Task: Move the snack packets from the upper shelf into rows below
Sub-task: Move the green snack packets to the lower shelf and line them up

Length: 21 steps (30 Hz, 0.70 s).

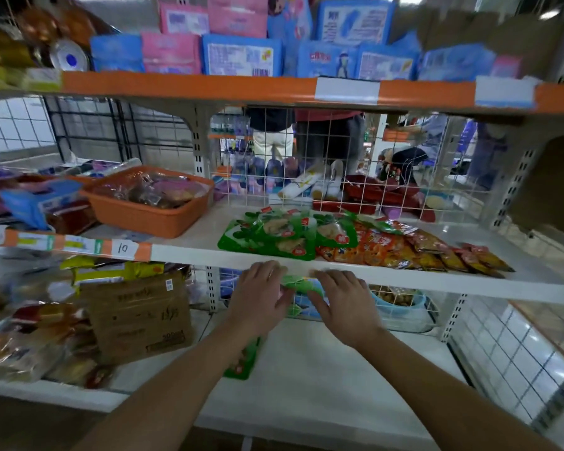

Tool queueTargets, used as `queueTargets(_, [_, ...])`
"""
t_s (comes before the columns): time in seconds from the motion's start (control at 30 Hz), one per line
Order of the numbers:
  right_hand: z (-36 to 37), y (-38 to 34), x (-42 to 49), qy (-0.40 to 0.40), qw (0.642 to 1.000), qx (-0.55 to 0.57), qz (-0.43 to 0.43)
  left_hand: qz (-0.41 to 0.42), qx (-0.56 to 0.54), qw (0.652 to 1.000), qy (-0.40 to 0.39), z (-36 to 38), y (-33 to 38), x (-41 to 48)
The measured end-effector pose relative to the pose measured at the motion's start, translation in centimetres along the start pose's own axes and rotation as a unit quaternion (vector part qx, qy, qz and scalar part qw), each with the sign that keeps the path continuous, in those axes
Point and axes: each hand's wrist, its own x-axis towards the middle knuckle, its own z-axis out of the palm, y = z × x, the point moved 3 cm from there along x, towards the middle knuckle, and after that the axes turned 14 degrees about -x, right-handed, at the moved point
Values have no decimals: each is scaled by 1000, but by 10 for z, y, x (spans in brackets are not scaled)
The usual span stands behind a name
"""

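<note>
– While the left hand [258, 299] and the right hand [344, 305] reach in side by side, what is the grip like?
– Narrow. The two hands hold one green packet [302, 284] from either side, with a thumb at each of its edges. Blur hides how the fingers lie behind it.
– Where is that packet?
– It is off any surface, between the hands. It sits just under the front edge of the upper shelf [420, 281], above the lower shelf [339, 385] and close in front of the wire grid [401, 315] at the back.
– And nearest around the grip?
– Below the left wrist a second green packet [241, 364] lies flat on the lower shelf, partly covered by the forearm. Straight above the grip, on the upper shelf, sits a heap of green packets [274, 236], overlapping one another. To the right of that heap, and touching it, is a spread of orange-red packets [388, 249].
– Farther out?
– Left of the grip a brown cardboard box [137, 317] stands on the lower shelf. Up and left of the grip, an orange basket [147, 206] of wrapped goods sits on the upper shelf.
</note>
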Motion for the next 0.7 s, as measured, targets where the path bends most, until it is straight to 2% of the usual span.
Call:
queueTargets(0.17, [1,17,39,15,998,49,38,-10,-48,998,40,-8,-8,37])
queueTargets(0.27, [5,16,63,11,992,103,67,-45,-120,988,88,-18,-22,55])
queueTargets(0.4, [9,7,98,-10,981,158,109,-105,-161,973,131,-29,-43,87])
queueTargets(0.53, [24,12,129,-118,944,251,181,-229,-324,912,102,-31,-59,112])
queueTargets(0.7, [46,17,153,-152,938,234,207,-315,-321,892,39,-22,-73,135])
